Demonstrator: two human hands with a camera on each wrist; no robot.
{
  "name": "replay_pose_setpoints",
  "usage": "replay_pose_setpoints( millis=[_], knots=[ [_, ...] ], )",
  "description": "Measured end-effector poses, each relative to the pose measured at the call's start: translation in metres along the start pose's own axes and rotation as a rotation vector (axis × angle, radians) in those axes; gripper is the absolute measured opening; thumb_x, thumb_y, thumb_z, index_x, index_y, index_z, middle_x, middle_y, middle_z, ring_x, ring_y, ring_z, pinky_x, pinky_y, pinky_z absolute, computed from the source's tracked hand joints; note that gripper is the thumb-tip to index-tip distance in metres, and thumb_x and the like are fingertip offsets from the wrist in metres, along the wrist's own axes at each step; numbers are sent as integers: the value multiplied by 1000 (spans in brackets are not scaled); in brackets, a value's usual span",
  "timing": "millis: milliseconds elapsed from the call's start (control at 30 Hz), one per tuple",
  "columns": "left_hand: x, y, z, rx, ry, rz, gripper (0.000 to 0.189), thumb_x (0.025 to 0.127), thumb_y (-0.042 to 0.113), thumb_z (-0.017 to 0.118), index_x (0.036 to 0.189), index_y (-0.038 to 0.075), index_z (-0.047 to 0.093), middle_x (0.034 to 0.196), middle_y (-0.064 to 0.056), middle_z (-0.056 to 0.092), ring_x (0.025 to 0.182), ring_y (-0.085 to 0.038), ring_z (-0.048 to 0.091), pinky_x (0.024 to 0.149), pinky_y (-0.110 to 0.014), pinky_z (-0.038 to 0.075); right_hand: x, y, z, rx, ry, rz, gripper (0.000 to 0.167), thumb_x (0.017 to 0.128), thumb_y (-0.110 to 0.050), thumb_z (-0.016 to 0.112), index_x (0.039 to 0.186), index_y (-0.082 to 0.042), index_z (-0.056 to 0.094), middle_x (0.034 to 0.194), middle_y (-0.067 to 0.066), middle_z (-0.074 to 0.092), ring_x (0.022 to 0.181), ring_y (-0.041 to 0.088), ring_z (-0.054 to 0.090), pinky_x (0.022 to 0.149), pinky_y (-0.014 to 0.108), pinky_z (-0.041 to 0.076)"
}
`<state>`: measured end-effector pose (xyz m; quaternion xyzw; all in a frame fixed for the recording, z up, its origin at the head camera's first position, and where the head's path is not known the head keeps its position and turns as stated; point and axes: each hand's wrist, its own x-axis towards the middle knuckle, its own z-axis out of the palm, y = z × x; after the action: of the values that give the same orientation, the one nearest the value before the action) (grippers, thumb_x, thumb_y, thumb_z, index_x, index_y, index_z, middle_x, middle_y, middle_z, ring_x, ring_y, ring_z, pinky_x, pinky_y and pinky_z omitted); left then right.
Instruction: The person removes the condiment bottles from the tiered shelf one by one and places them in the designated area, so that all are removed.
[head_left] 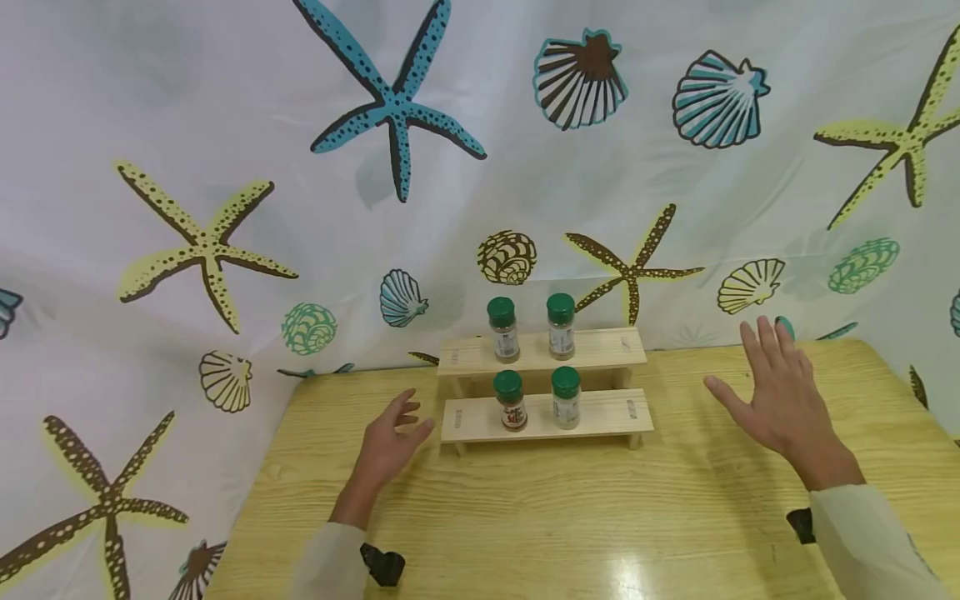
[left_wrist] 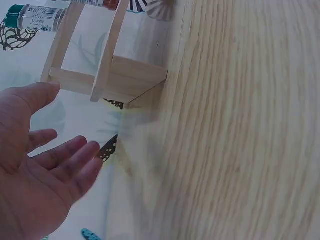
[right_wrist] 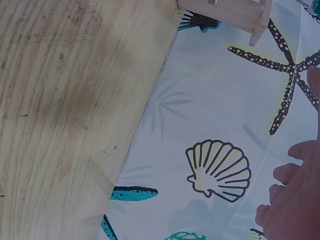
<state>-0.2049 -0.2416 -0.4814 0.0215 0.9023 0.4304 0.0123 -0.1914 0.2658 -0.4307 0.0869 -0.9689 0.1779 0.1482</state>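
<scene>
A two-step wooden rack (head_left: 472,423) stands at the back of the table. Two spice jars with green lids, a left one (head_left: 504,332) and a right one (head_left: 561,328), stand upright on its upper step. On the lower step are a jar with reddish contents (head_left: 512,403) and a paler jar (head_left: 566,400). My left hand (head_left: 390,442) hovers just left of the rack, fingers loosely bent and holding nothing; the left wrist view shows its palm (left_wrist: 35,195). Well to the rack's right, my right hand (head_left: 783,400) is raised with fingers straight, also holding nothing.
The wooden table (head_left: 540,508) reaches back to a white cloth (head_left: 450,233) printed with starfish and shells, which hangs behind it and along its sides. Black wrist devices show at the left sleeve (head_left: 330,567) and the right sleeve (head_left: 870,533).
</scene>
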Motion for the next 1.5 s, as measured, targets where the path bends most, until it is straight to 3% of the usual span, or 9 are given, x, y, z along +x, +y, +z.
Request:
replay_pose_setpoints(
  millis=[267, 600, 833, 967, 1233, 1500],
  knots=[
    [10, 1, 17, -299, -79, -46, 64, 92, 20, 63, 147, 11, 31, 137, -23, 50, 121, -35, 53, 94, -44, 49, 9, -8, -5, 24, 33, -6, 86, 93, -53, 48, 153, -6, 8, 158, 23, 6, 145, 42, 4, 106, 69, 15],
    [17, 3, 30, -425, -123, -109, 64, 87, 6, 67, 144, 7, 38, 130, -26, 53, 113, -31, 59, 82, -32, 54, 27, -21, -7, 72, 57, -36, 84, 93, -52, 49, 153, -6, 12, 157, 24, 11, 145, 42, 6, 108, 67, 15],
    [16, 3, 33, -372, -88, -136, 45, 86, 11, 69, 129, 6, 57, 132, -18, 54, 122, -32, 54, 91, -34, 50, 41, -35, -9, 132, 27, -8, 86, 92, -53, 50, 153, -9, 9, 159, 19, 8, 146, 38, 5, 108, 67, 14],
    [17, 4, 33, -388, -90, -142, 45, 86, 12, 69, 129, 7, 57, 135, -17, 53, 125, -33, 52, 94, -35, 49, 52, -46, -7, 239, 23, 33, 86, 91, -52, 54, 154, -13, 11, 159, 16, 14, 147, 35, 7, 107, 67, 17],
    [15, 2, 33, -430, -108, -145, 47, 86, 11, 69, 131, 6, 55, 135, -18, 52, 125, -32, 52, 88, -27, 50, 68, -73, 4, 399, 94, 34, 77, 88, -46, 62, 148, -8, 32, 151, 17, 35, 138, 39, 31, 106, 61, 29],
    [16, 0, 33, -445, -109, -154, 48, 86, 10, 69, 132, 6, 55, 134, -19, 53, 123, -31, 53, 85, -23, 50, 83, -99, 20, 509, 35, 40, 71, 87, -45, 66, 142, -8, 42, 142, 15, 49, 131, 32, 45, 104, 53, 38]
  ],
)
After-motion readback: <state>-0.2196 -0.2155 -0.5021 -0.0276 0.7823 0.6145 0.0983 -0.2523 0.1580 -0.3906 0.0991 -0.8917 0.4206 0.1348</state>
